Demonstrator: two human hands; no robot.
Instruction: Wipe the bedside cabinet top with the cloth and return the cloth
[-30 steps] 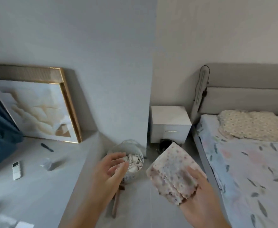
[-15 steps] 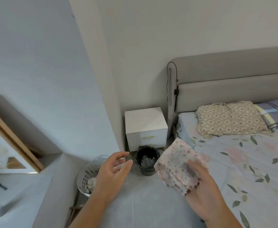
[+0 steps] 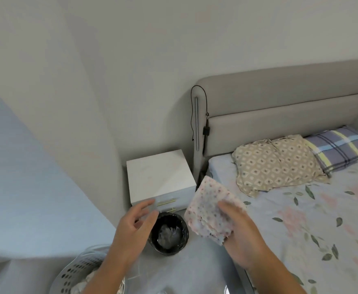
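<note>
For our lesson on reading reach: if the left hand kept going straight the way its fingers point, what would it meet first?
Probably the cabinet front, near its gold drawer handles. The left hand is open and empty; depth is unclear.

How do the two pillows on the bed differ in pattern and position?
The beige pillow has a small diamond print; the plaid pillow has purple, blue and yellow checks. The beige pillow lies nearer the bedside cabinet and looks crumpled; the plaid pillow lies farther along and looks smoother, partly tucked behind the beige one. Both rest against the headboard.
</note>
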